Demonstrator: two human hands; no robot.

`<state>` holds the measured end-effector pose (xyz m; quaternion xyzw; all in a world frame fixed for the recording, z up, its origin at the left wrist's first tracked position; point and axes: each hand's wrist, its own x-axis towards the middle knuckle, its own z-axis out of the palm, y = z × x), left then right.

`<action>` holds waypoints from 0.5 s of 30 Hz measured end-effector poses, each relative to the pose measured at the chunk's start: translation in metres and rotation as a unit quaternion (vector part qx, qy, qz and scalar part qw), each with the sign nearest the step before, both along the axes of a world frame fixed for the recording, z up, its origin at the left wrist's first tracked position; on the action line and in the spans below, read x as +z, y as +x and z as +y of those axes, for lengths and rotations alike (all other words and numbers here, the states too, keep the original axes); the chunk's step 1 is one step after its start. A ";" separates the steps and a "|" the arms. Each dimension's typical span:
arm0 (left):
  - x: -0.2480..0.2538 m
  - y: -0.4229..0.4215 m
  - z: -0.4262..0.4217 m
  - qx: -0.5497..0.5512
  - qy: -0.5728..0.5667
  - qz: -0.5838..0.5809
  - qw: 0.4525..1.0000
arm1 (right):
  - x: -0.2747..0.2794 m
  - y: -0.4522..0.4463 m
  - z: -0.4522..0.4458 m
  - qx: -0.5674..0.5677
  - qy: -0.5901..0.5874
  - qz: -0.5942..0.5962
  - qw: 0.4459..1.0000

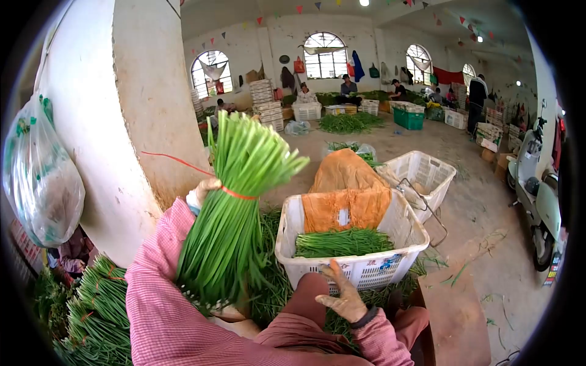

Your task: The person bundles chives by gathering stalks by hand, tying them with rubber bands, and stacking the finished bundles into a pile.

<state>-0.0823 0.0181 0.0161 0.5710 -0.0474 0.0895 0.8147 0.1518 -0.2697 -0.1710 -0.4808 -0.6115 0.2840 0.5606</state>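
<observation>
The left hand (205, 189), most of its fingers hidden behind a bundle of long green stalks (226, 244), grips that bundle near its red tie (237, 194). Apart from it, the right hand (346, 300) spreads its fingers wide, partly covering lettering on a white plastic crate (418, 240).

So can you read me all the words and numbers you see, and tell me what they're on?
"蔬", probably: on the front of the white crate with green stalks inside.
Red marks beside it: too blurred to read.
Sign behind the plastic bag: too blurred.
Colourful label by the scooter: too small.
I can't read any numbers.
</observation>
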 end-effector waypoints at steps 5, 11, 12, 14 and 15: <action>-0.191 -0.039 -0.031 -0.011 -0.122 0.294 0.948 | -0.051 -0.067 0.024 0.279 -0.031 0.291 0.915; -0.277 0.006 -0.145 -0.020 -0.114 0.311 0.943 | -0.084 -0.042 -0.016 0.148 -0.123 0.551 0.812; -0.277 0.008 -0.153 -0.030 -0.113 0.301 0.947 | -0.083 -0.039 -0.022 0.108 -0.138 0.488 0.855; -0.278 0.014 -0.163 -0.044 -0.102 0.289 0.951 | -0.079 -0.032 -0.029 0.062 -0.148 0.382 0.910; -0.277 0.016 -0.167 -0.047 -0.100 0.284 0.953 | -0.078 -0.029 -0.032 0.049 -0.151 0.345 0.925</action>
